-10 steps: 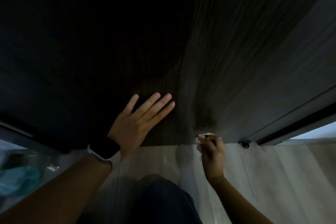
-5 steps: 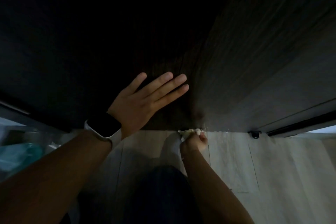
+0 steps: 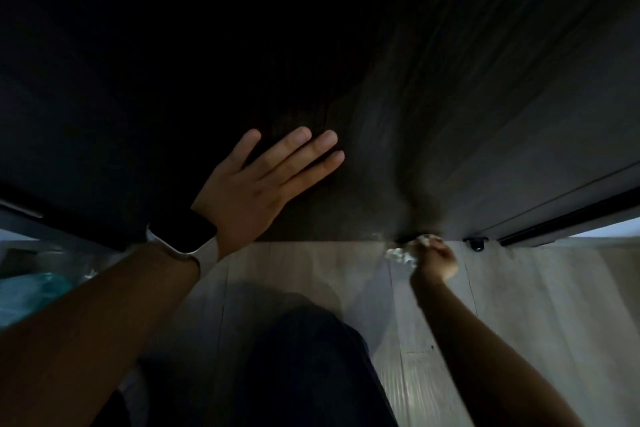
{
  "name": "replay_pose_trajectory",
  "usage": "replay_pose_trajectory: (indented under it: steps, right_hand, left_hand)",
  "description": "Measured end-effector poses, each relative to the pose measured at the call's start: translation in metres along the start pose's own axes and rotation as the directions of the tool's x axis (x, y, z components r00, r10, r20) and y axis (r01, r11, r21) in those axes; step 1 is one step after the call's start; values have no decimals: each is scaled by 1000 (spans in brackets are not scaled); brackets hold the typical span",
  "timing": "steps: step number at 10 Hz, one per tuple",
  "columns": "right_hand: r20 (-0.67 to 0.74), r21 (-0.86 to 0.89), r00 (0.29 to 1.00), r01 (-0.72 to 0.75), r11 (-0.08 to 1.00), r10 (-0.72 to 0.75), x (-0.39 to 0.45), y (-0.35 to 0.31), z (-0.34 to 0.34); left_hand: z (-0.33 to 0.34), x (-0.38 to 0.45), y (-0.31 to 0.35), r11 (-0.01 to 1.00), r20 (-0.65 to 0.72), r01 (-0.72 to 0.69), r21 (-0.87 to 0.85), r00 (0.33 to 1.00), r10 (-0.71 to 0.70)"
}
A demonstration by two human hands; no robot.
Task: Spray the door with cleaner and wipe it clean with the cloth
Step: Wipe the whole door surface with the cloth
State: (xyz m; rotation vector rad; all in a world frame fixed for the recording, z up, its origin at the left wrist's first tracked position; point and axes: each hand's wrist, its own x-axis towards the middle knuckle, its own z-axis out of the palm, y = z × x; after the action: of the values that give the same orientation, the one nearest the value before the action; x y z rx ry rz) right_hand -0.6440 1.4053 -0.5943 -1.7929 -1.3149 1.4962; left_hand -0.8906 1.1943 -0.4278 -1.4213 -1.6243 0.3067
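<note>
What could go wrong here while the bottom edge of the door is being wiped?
1. The right hand holds the bunched cloth right at the gap under the door; the cloth could snag there.
2. A small black door stop sits on the floor just right of that hand; a further stroke that way may knock knuckles on it.
3. The left hand presses flat on the door, which might swing if pushed harder.

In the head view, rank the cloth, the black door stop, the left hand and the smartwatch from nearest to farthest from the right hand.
1. cloth: held in the right hand, at the door's bottom edge.
2. black door stop: just to its right, on the floor.
3. left hand: flat on the door, farther left.
4. smartwatch: left wrist, farthest.
</note>
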Motion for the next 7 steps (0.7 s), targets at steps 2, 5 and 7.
replay_pose_trajectory:
  steps: [2,5,7]
  right_hand:
    - [-62,149,990,-116,982,126,13,-11,-18]
    - [-42,453,919,-331,828,391,-34,17,105]
    - [-77,479,926,-291,828,370,-9,22,81]
  left_hand:
    - [2,0,0,997,-29,21,-70,999,-23]
    - [1,0,0,996,-5,17,-86,1000,-18]
    - [1,-2,1,996,16,10,-87,1000,-8]
